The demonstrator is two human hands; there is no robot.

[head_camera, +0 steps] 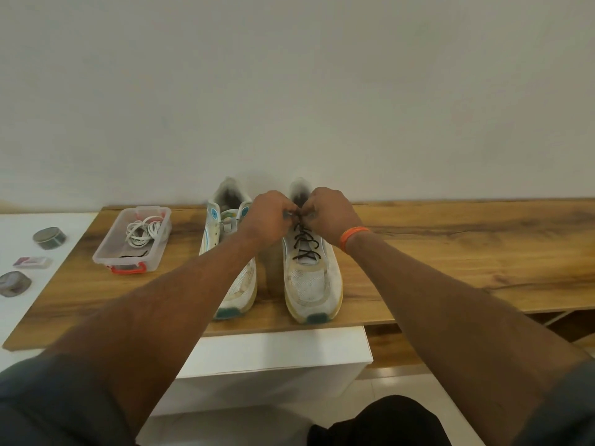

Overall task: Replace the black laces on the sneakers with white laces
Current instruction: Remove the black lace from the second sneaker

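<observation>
Two white sneakers stand side by side on the wooden board, toes toward me. The right sneaker (310,278) carries a black lace (304,244) crossed through its eyelets. My left hand (269,217) and my right hand (328,214) meet at the top of that lace, and the fingers of both pinch it near the tongue. The left sneaker (236,284) shows no black lace; my left forearm covers part of it. White laces (143,231) lie coiled in a clear plastic box (106,255) to the left, with a black lace (135,254) on the box floor.
The wooden board (450,252) lies across a white cabinet (273,358) against a plain wall. On a white surface at the far left sit a round tin (50,238), a small flat case (32,262) and another tin (14,283).
</observation>
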